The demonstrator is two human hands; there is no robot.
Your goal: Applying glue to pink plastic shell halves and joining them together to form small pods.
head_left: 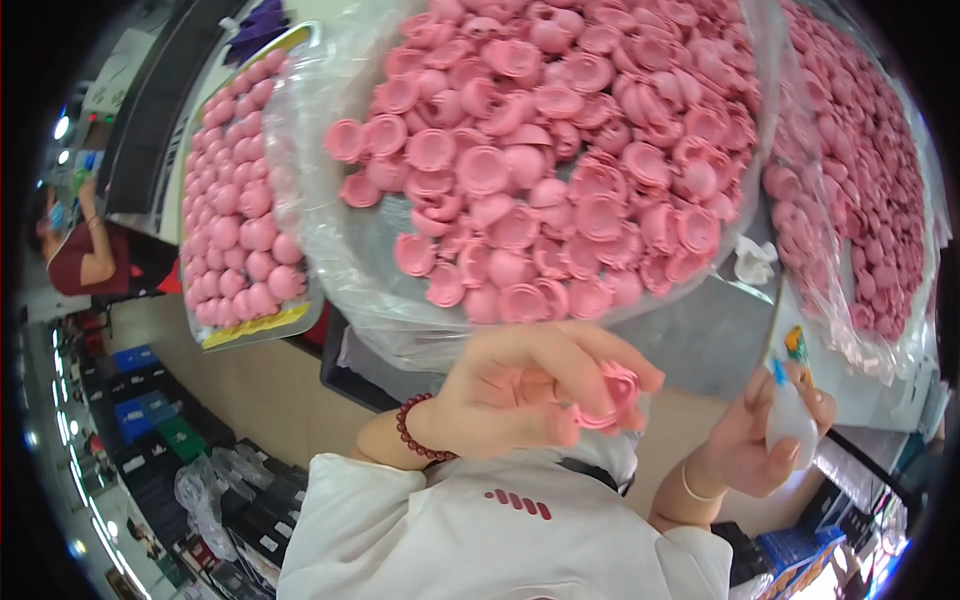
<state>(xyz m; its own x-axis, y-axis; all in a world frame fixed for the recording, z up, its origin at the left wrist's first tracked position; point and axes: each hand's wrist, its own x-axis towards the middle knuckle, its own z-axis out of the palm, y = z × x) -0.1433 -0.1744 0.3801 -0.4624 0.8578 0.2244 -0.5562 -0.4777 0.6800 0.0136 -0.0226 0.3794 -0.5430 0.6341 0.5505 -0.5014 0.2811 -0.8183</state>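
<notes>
My left hand (525,385), with a beaded bracelet at the wrist, holds a pink plastic half shell (622,388) between thumb and fingers, its hollow side partly showing. To the right, my right hand (752,432) is wrapped round a small white squeeze bottle (790,425) with a blue pointed tip, held upright. Beyond both hands lies a large heap of pink half shells (515,170) in a clear plastic bag (385,320) on the table.
On the left stands a tray (262,328) of rounded pink pieces in rows. A second bag of pink parts (870,200) is at the right. Between them lies a crumpled white tissue (755,262). Dark crates line the floor at left, and another person (90,240) works farther off.
</notes>
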